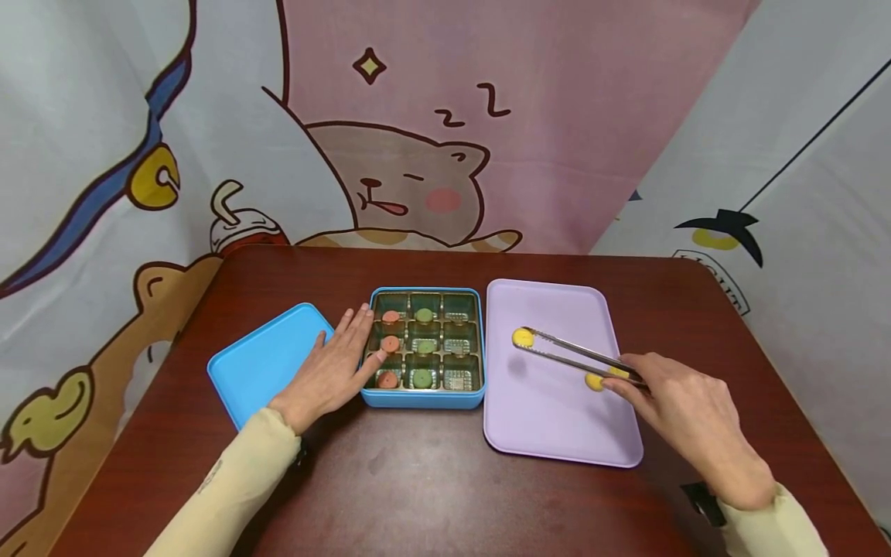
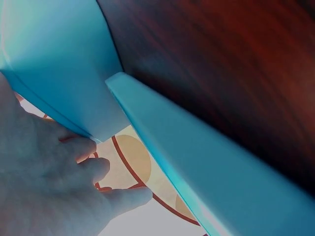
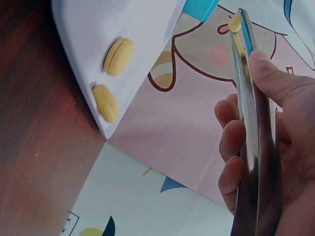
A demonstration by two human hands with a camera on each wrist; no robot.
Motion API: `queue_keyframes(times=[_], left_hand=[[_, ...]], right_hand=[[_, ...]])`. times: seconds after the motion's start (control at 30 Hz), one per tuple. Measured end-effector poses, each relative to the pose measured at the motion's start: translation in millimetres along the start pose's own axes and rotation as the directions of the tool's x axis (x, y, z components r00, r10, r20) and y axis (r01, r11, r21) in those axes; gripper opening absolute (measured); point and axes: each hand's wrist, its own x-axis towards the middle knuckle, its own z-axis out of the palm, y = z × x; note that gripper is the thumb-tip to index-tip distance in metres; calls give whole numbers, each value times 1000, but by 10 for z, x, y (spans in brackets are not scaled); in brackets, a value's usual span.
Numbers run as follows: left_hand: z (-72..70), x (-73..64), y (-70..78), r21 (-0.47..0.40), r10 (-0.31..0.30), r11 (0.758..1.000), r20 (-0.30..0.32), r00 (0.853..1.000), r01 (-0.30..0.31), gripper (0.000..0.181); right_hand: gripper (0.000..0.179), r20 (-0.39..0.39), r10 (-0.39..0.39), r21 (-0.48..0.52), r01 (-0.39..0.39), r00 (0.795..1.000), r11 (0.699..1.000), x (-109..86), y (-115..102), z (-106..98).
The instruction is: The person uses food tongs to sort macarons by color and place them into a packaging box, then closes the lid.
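Observation:
A pair of metal tongs (image 1: 578, 355) is gripped in my right hand (image 1: 692, 406), and a yellow macaron (image 1: 523, 337) sits between its tips over the lilac tray (image 1: 536, 429). Two more yellow macarons (image 3: 119, 56) lie on that tray, close to the right hand in the head view. My left hand (image 1: 330, 375) rests with extended fingers along the left rim of a blue box (image 1: 423, 400). Inside is a gold divided insert: pink macarons (image 1: 387, 380) fill the left column, green macarons (image 1: 422, 378) the middle one, and the right column's compartments show bare bottoms.
A blue lid (image 1: 267, 367) lies on the brown table (image 1: 418, 480), left of the box and partly under the left forearm. The tray stands right beside the box. Behind the table hangs a cartoon-printed curtain (image 1: 543, 155).

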Motion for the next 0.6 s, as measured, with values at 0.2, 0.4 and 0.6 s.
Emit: queue_keyframes(times=[0.2, 0.4, 0.6], left_hand=[[3, 5, 1, 2, 1, 1000, 0, 1000, -1, 81], [14, 14, 0, -9, 1, 1000, -4, 1000, -2, 80], [12, 12, -1, -12, 4, 1000, -9, 1000, -4, 79]], right_hand=[[35, -35, -37, 17, 38, 999, 999, 32, -60, 49], [49, -60, -83, 37, 85, 995, 996, 58, -127, 100], [46, -56, -105, 41, 107, 993, 993, 97, -197, 104]])
